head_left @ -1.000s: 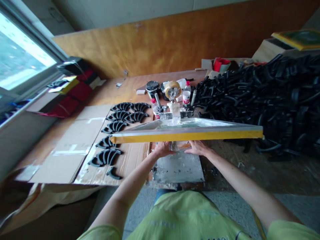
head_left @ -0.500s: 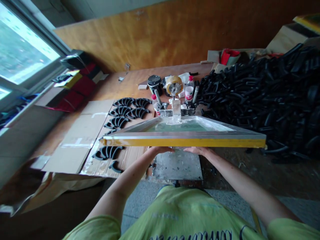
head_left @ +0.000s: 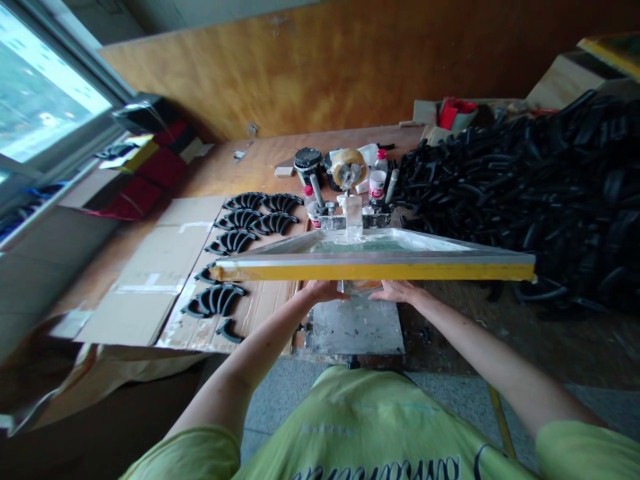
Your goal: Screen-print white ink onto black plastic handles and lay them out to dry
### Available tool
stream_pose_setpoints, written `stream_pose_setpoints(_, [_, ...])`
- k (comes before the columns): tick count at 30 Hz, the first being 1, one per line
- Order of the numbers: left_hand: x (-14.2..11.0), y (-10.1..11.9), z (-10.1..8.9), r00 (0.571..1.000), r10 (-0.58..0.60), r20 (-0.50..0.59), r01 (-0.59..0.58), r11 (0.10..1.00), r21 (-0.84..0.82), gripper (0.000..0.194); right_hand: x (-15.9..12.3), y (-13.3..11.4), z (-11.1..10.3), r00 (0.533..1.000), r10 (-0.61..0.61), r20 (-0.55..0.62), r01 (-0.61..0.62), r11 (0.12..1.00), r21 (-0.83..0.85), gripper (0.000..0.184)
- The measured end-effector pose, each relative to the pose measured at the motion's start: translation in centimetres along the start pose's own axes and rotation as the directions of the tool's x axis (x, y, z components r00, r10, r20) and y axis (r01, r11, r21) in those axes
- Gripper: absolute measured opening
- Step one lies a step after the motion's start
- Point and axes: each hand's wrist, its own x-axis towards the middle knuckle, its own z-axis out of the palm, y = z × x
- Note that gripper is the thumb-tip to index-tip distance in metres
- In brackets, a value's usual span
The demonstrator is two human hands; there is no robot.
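A silk-screen frame (head_left: 375, 271) with a yellow front edge and greenish mesh is tilted up from a clamp assembly (head_left: 354, 220) behind it. Under its front edge, above a scuffed metal base plate (head_left: 356, 327), are both hands. My left hand (head_left: 325, 291) is at the plate's left side, thumb stretched inward. Opposite it, my right hand (head_left: 395, 292) has its thumb and fingers spread toward the middle. The frame partly hides the fingers of both. Between them a small brownish patch shows; whether either hand touches anything there is hard to see.
Curved black plastic pieces (head_left: 217, 300) lie in rows on cardboard (head_left: 135, 293) to the left. A big heap of black parts (head_left: 500, 180) fills the right. Behind the frame stand a tape roll (head_left: 349, 168), a dark tub (head_left: 309, 165) and red-capped bottles (head_left: 379, 175).
The frame's front edge sits slightly higher in view, and more of both hands shows beneath it. My right hand's fingers look more spread. The view has shifted a little.
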Motion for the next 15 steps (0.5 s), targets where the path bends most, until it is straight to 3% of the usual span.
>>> stream_pose_setpoints(4, [0.1, 0.6, -1.6, 1.0, -0.014, -0.008, 0.014, 0.999, -0.042, 0.065, 0.2, 0.4, 0.6, 0.999, 0.025, 0.026, -0.025, 1.0, 0.011, 0.087])
stream_pose_setpoints(8, [-0.1, 0.6, -2.0, 0.999, -0.042, 0.003, 0.042, 0.997, -0.072, 0.039, 0.1, 1.4, 1.7, 0.997, 0.053, 0.058, -0.058, 0.995, 0.087, 0.072])
stream_pose_setpoints(11, [-0.3, 0.6, -1.9, 0.998, -0.056, 0.009, 0.057, 0.994, -0.092, 0.035, 0.1, 2.2, 2.2, 0.996, 0.059, 0.068, -0.067, 0.99, 0.123, 0.063])
stream_pose_setpoints(15, [-0.3, 1.0, -1.8, 0.998, -0.052, -0.02, 0.05, 0.991, -0.122, 0.037, -0.1, 1.9, 2.5, 0.995, 0.062, 0.078, -0.071, 0.991, 0.111, 0.067])
